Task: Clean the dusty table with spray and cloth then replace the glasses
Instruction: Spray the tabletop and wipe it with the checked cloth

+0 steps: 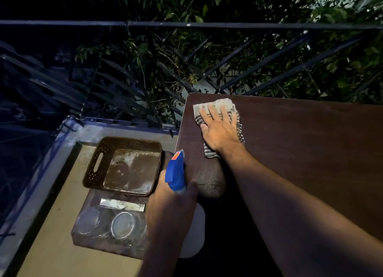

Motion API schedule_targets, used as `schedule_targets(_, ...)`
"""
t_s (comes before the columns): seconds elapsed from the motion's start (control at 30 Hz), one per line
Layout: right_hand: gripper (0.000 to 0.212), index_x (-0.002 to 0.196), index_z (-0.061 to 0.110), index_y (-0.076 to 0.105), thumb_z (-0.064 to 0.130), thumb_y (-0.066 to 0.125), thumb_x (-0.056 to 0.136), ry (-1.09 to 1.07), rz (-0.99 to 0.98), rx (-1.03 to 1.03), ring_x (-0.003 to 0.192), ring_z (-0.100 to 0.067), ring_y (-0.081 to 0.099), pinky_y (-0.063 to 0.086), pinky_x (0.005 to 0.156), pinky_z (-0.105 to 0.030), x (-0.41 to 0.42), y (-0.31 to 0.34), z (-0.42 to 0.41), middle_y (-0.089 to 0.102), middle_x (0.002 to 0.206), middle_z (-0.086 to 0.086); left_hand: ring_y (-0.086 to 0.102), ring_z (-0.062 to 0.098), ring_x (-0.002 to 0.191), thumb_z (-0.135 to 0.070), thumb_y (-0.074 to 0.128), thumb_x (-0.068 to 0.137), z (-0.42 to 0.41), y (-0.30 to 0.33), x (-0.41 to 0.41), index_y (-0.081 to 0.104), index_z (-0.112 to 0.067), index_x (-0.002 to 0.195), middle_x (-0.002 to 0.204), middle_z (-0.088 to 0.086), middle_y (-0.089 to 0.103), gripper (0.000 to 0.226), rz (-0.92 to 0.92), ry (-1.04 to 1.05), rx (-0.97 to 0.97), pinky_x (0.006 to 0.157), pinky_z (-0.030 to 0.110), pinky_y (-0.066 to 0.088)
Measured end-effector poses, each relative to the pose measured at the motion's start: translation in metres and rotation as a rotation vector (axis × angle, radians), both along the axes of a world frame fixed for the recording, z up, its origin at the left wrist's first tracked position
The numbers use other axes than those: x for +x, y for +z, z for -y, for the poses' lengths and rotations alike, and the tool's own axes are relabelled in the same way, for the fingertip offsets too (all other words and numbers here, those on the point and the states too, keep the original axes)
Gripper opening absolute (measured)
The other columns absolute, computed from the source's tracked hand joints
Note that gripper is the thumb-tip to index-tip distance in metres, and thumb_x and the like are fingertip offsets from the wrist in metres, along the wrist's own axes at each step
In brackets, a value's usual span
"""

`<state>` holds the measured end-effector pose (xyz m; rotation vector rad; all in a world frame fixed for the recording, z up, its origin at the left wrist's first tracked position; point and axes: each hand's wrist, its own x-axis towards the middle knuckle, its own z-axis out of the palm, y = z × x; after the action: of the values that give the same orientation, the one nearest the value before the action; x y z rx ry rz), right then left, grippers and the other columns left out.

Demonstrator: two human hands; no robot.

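The dark brown table (300, 144) fills the right half of the head view. My right hand (219, 129) lies flat with straight fingers on a grey striped cloth (215, 107) near the table's far left corner. My left hand (172, 206) grips a spray bottle (176, 173) with a blue head and a white body, held beside the table's left edge. Two clear glasses (122, 225) stand on a low dark surface on the floor at the lower left. A dusty patch shows on the table near its left edge.
A brown perforated basket (97, 162) with a dusty tray inside sits on the floor left of the table. A dark metal railing (186, 24) and foliage lie beyond. A raised ledge (41, 173) borders the floor at the left.
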<state>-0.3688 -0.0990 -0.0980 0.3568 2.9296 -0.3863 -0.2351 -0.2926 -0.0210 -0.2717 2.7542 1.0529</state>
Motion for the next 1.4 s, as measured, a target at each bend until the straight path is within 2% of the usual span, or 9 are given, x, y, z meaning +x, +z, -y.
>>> schedule_targets(0.17,0.060,0.156,0.046,0.009,0.047,0.023,0.099,0.317,-0.050,0.012,0.155,-0.026,-0.002,-0.006,0.122,-0.057,0.055,-0.002,0.022,0.006,0.168,0.011,0.069,0.034,0.087,-0.073,0.050,0.067,0.011,-0.005,0.002,0.065,-0.022,0.099,0.084,0.004,0.072,0.063,-0.003,0.066,0.100,0.077,0.042,0.056)
schedule_targets(0.33,0.062,0.151,0.037,0.036,0.044,0.024,0.091,0.505,-0.066,-0.040,0.154,-0.029,0.010,0.004,0.122,-0.058,0.093,0.000,0.045,0.025,0.164,0.005,0.062,0.024,0.078,-0.063,0.065,0.072,0.006,0.002,-0.001,0.057,-0.027,0.088,0.074,-0.008,0.065,0.040,0.058,0.123,0.200,0.075,0.035,0.049)
schedule_targets(0.53,0.061,0.157,0.042,0.015,0.050,0.011,0.097,0.288,-0.050,0.087,0.154,-0.029,0.004,-0.001,0.123,-0.052,0.037,0.001,0.036,0.013,0.167,0.008,0.050,0.016,0.076,-0.059,0.070,0.079,-0.001,0.007,0.005,0.046,-0.036,0.093,0.075,-0.016,0.055,0.036,0.006,0.033,0.202,0.074,0.029,0.037)
schedule_targets(0.67,0.054,0.156,0.044,0.017,0.049,0.026,0.103,0.199,-0.014,0.131,0.148,-0.032,0.016,0.019,0.117,-0.051,0.009,0.009,0.030,0.015,0.166,0.007,0.064,0.016,0.082,-0.054,0.072,0.079,0.006,0.005,0.007,0.056,-0.038,0.102,0.080,-0.015,0.066,0.033,0.089,-0.158,0.234,0.077,0.034,0.047)
schedule_targets(0.8,0.058,0.154,0.047,0.017,0.057,0.017,0.098,0.206,0.010,0.109,0.148,-0.031,0.018,0.018,0.117,-0.050,0.045,0.008,0.022,0.017,0.166,0.009,0.069,0.018,0.080,-0.058,0.069,0.069,0.019,0.002,0.014,0.058,-0.037,0.097,0.080,-0.005,0.072,0.036,0.122,-0.171,0.333,0.083,0.044,0.055)
schedule_targets(0.9,0.064,0.156,0.046,0.014,0.059,0.008,0.093,0.163,0.018,0.100,0.151,-0.030,0.014,0.009,0.122,-0.049,0.100,0.007,0.017,0.015,0.167,0.009,0.065,0.013,0.080,-0.058,0.066,0.070,0.029,0.007,0.032,0.056,-0.033,0.098,0.082,-0.009,0.066,0.039,0.137,-0.162,0.268,0.080,0.039,0.052)
schedule_targets(1.17,0.057,0.152,0.038,0.035,0.051,0.029,0.097,0.230,-0.021,0.118,0.149,-0.032,0.025,0.014,0.121,-0.052,0.219,-0.001,0.018,0.030,0.163,0.005,0.066,0.022,0.076,-0.060,0.064,0.076,0.056,0.009,0.094,0.058,-0.018,0.091,0.073,0.000,0.066,0.045,0.234,-0.136,0.168,0.078,0.044,0.054)
schedule_targets(1.27,0.056,0.153,0.038,0.034,0.049,0.028,0.099,0.282,-0.031,0.064,0.151,-0.031,0.021,0.016,0.121,-0.055,0.223,0.002,0.021,0.027,0.163,0.008,0.066,0.025,0.085,-0.072,0.055,0.071,0.055,0.011,0.098,0.059,-0.022,0.100,0.079,-0.004,0.065,0.058,0.230,-0.138,0.136,0.085,0.044,0.053)
schedule_targets(1.4,0.059,0.155,0.035,0.030,0.050,0.020,0.099,0.309,-0.045,0.021,0.153,-0.032,0.014,0.010,0.122,-0.056,0.180,0.001,0.015,0.025,0.164,0.004,0.065,0.020,0.081,-0.059,0.067,0.080,0.058,0.008,0.105,0.054,-0.023,0.093,0.078,-0.006,0.067,0.041,0.269,-0.058,0.147,0.081,0.041,0.051)
